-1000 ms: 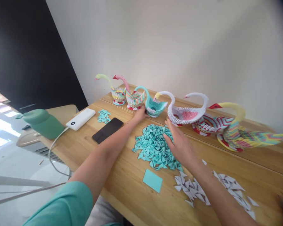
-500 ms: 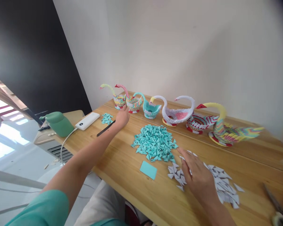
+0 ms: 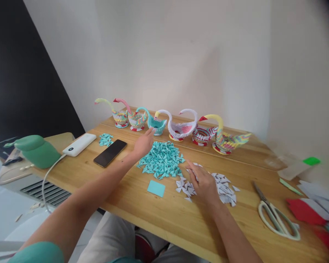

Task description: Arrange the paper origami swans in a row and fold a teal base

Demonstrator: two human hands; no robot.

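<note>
My left hand [image 3: 144,144] reaches over the back left edge of a heap of teal folded-paper triangles [image 3: 164,160], fingers stretched toward the teal paper swan [image 3: 157,126]. I see nothing held in it. My right hand [image 3: 204,180] lies low over white folded-paper triangles [image 3: 225,188], with its fingers extended and a little apart. Some white triangles [image 3: 185,187] show left of that hand, and others are hidden beneath it. In front of the teal heap lies a flat teal paper rectangle [image 3: 156,188].
Several folded-paper swans [image 3: 182,128] stand along the back. On the left are a phone [image 3: 110,152], a white power bank [image 3: 79,144] with a cable, small teal pieces [image 3: 106,139] and a green bottle [image 3: 38,150]. Scissors [image 3: 275,215], a green-capped bottle [image 3: 297,170] and red paper [image 3: 307,212] lie right.
The view has turned right, bringing the scissors and red paper into sight. My left hand has moved right, from beside the phone to the teal heap. My right hand stays over the white triangles.
</note>
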